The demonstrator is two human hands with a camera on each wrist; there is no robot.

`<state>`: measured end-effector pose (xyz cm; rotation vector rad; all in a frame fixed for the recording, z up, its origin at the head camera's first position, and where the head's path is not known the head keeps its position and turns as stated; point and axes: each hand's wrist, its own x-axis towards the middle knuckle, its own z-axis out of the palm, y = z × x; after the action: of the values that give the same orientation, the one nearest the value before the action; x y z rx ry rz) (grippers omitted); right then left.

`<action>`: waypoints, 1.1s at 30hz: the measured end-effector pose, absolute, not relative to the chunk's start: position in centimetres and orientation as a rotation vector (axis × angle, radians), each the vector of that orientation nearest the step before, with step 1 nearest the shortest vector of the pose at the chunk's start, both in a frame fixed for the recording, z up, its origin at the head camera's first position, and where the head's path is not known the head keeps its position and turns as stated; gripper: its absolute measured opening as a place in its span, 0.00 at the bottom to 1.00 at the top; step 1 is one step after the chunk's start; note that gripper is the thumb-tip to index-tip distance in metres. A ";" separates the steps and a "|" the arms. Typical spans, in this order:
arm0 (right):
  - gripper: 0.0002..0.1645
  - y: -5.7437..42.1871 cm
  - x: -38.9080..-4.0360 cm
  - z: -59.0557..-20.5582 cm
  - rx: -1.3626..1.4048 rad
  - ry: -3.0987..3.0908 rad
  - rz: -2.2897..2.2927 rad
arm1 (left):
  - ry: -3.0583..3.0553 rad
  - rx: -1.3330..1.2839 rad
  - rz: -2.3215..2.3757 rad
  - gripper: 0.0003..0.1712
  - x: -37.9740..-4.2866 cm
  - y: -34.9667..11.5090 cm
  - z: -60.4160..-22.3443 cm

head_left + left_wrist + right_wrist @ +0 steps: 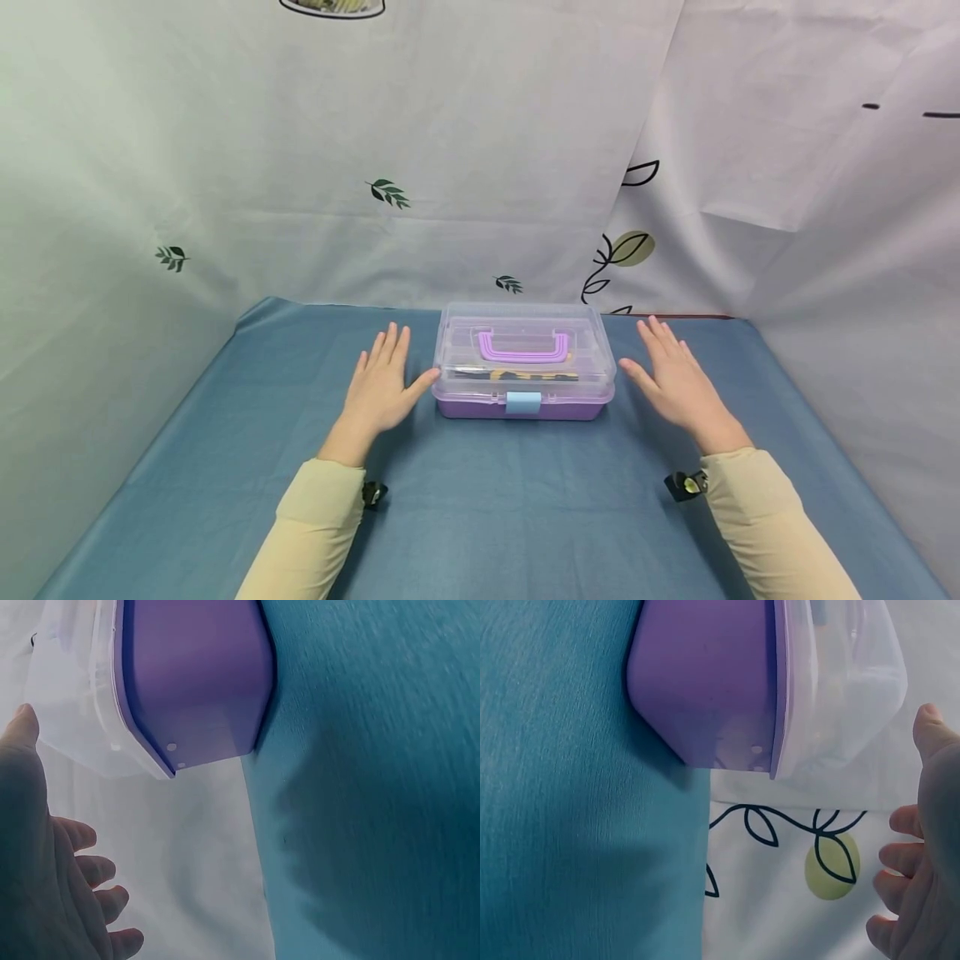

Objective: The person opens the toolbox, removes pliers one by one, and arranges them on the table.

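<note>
A purple plastic storage box (pixel 480 410) with a clear lid stands closed on the blue-covered table. Its lid carries a folded-down purple handle (pixel 523 357), and a light blue latch (pixel 522 403) sits at the front. Through the lid, dark and yellowish items show inside. To the box's left, my left hand (pixel 380 385) hovers with straight, spread fingers, the thumb pointing at the lid's side. On the other side my right hand (pixel 678 385) is held the same way, palm toward the box. Both wrist views show a hand beside the box with nothing in it.
Blue cloth (pixel 480 508) covers the table. White fabric (pixel 300 125) with leaf prints hangs behind it and along both sides, close behind the box. A small dark device (pixel 686 485) is strapped at each wrist, by the pale yellow sleeves (pixel 318 517).
</note>
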<state>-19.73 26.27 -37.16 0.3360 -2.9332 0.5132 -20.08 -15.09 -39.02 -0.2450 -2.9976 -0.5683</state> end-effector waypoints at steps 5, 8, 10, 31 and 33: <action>0.46 26.0 -19.8 -37.3 0.340 -2.932 0.549 | -2.992 -0.257 -0.597 0.56 -20.1 -14.8 -39.1; 0.46 26.0 -19.7 -37.4 0.350 -2.930 0.564 | -2.995 -0.265 -0.636 0.55 -20.2 -14.7 -39.1; 0.46 26.0 -19.7 -37.5 0.359 -2.929 0.578 | -2.997 -0.274 -0.669 0.54 -20.2 -14.6 -39.1; 0.42 24.4 -19.0 -37.1 0.364 -2.885 0.831 | -2.860 -0.176 -1.308 0.46 -20.7 -12.4 -38.7; 0.42 24.3 -19.0 -37.1 0.373 -2.868 0.836 | -2.830 -0.155 -1.349 0.46 -20.8 -12.2 -38.6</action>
<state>-18.99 24.28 -37.08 0.3731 -2.8680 0.8359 -20.79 -12.15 -38.64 -0.1552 -2.8298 -1.3493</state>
